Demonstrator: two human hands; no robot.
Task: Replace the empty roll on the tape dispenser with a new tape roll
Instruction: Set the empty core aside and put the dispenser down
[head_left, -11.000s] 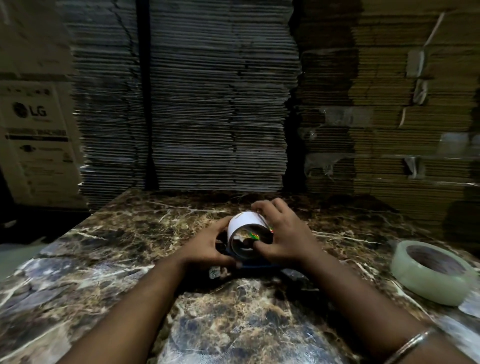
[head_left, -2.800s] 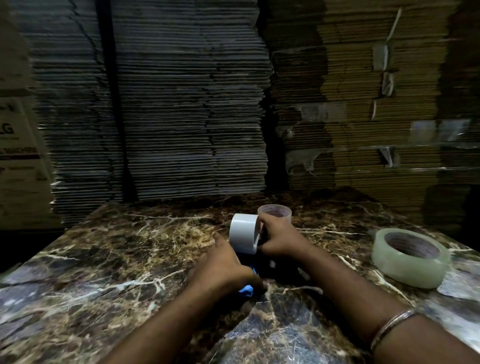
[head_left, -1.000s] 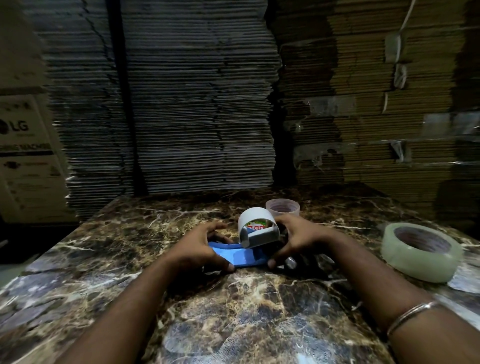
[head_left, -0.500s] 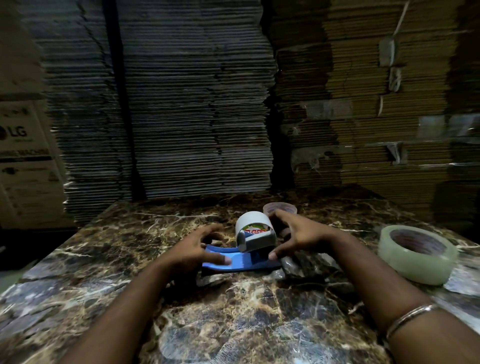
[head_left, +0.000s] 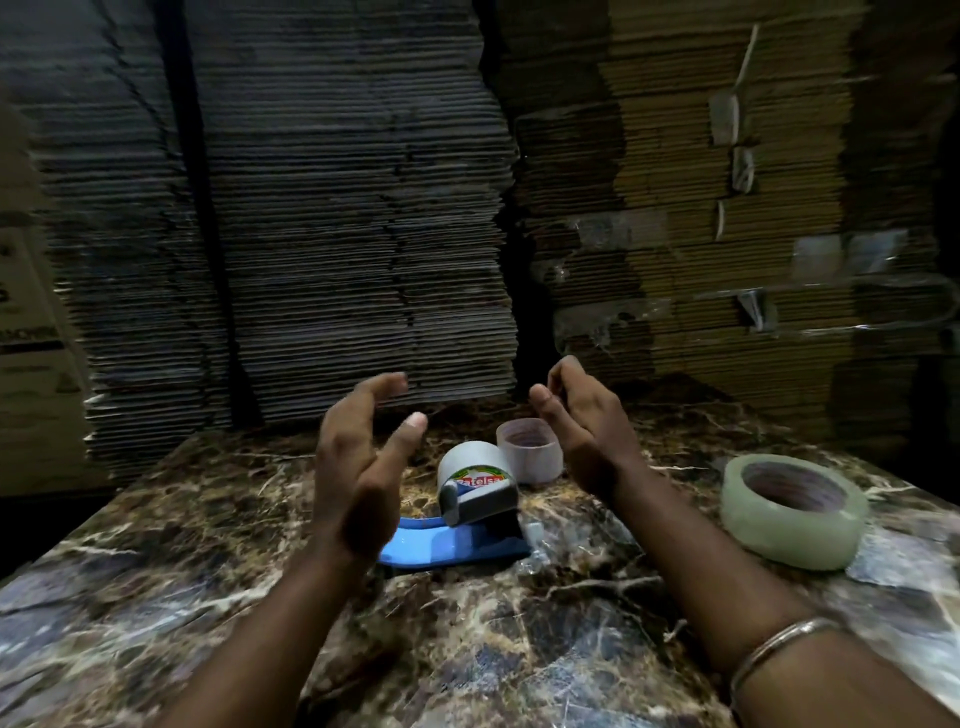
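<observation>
The blue tape dispenser (head_left: 447, 545) lies on its side on the marble table (head_left: 493, 623), with a white labelled roll (head_left: 475, 475) mounted on it. Just behind it stands the empty core (head_left: 530, 449), a short pale ring. A full clear tape roll (head_left: 795, 509) lies flat at the right. My left hand (head_left: 358, 467) is raised above the dispenser's left end, fingers spread, holding nothing. My right hand (head_left: 582, 426) hovers to the right of the empty core, fingers loosely curled and apart, holding nothing.
Tall stacks of flattened cardboard (head_left: 353, 234) rise directly behind the table's far edge. A printed carton (head_left: 31, 364) stands at the far left. The table's left edge drops off into a dark gap. A metal bangle (head_left: 779, 644) sits on my right wrist.
Both hands have let go of the dispenser and lifted up and apart. The dispenser now lies on the table untouched, with the empty core still behind it.
</observation>
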